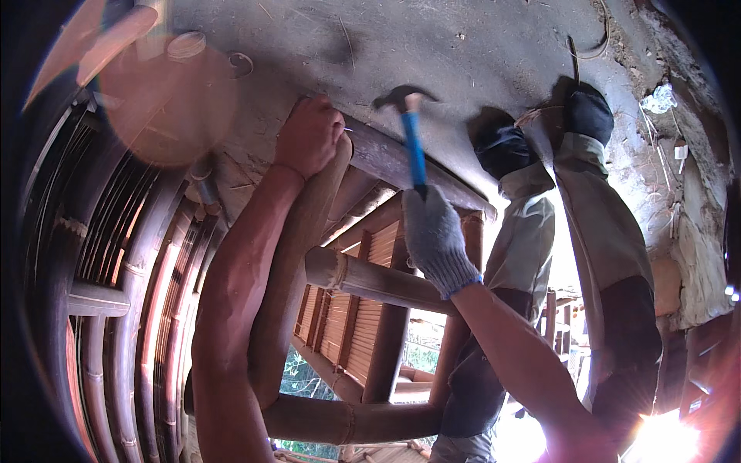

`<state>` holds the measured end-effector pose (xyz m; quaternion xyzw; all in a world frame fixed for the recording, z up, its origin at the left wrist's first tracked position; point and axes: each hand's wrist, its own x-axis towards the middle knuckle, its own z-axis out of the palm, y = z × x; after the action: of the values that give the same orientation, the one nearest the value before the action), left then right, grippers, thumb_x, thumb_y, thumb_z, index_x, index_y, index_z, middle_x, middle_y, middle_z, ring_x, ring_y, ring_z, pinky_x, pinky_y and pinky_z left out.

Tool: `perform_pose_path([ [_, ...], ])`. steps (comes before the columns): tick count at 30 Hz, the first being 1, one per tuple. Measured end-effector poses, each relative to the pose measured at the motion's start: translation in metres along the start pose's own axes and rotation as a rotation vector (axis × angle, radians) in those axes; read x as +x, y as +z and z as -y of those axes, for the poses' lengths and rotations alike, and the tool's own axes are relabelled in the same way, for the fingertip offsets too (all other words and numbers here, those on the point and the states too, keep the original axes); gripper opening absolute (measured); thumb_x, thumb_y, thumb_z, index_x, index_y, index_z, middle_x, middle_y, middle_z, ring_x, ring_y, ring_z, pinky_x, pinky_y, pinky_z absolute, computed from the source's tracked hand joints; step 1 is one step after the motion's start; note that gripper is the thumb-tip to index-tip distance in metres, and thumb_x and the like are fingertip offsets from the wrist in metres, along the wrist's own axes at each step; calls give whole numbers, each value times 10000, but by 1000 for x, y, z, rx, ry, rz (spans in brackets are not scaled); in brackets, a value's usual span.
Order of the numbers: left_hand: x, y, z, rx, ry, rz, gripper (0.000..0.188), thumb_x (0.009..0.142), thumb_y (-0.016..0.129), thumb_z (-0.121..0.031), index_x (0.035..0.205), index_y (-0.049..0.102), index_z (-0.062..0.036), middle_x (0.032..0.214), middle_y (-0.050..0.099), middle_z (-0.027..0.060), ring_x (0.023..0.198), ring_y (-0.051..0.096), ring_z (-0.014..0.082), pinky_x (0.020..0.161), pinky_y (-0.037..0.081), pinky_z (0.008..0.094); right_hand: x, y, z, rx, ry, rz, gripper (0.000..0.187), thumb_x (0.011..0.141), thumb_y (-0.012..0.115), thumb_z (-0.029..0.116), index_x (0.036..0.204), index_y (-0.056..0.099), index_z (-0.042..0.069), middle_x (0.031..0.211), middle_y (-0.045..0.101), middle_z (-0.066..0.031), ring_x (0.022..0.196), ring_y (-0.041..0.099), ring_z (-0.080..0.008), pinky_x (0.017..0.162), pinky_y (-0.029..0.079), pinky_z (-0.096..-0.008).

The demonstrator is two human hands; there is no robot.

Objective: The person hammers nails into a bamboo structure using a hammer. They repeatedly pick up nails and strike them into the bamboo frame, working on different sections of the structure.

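Observation:
My right hand (436, 235), in a grey knitted glove, grips a claw hammer (414, 147) by its blue and black handle. The hammer's head is raised, slightly blurred, to the right of my left hand (310, 133). That bare hand is closed at the far end of a thick bamboo pole (287, 309), its fingers pinched around a thin, bright sliver that looks like a nail. The pole belongs to a bamboo frame, where it meets a darker bamboo crosspiece (409, 158). A shorter bamboo rail (378, 279) spans the frame below my right hand.
Stacked bamboo furniture frames (127, 309) stand on the left. My legs in grey and dark trousers (606, 231) and dark shoes (590, 112) are on the right, on a grey dirt floor (448, 46). A crumpled clear plastic piece (658, 100) lies at the far right.

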<state>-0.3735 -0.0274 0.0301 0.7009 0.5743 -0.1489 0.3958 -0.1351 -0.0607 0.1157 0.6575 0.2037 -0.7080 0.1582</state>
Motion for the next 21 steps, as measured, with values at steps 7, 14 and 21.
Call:
perform_pose_path([
  [7,5,-5,24,-50,-108,-55,115,843,690,-168,875,704,-58,956,657,113,954,621,322,861,489,455,18,-8,-7,329,-44,-11,285,1037,507,299,1009,530,16,696,586,-138,619,615,-244,547,468,-408],
  [14,2,-2,39,-134,-50,-102,127,849,717,-188,874,722,-63,881,662,113,902,625,325,840,484,437,17,5,-5,126,-170,24,302,1033,515,304,1002,532,4,701,596,-173,629,632,-286,566,476,-438],
  [21,4,3,42,-86,43,-135,48,814,728,-194,831,743,-151,900,660,28,860,602,293,783,483,448,8,6,4,-47,-157,69,361,1038,497,339,945,514,-9,699,599,-216,628,621,-380,599,487,-485],
])
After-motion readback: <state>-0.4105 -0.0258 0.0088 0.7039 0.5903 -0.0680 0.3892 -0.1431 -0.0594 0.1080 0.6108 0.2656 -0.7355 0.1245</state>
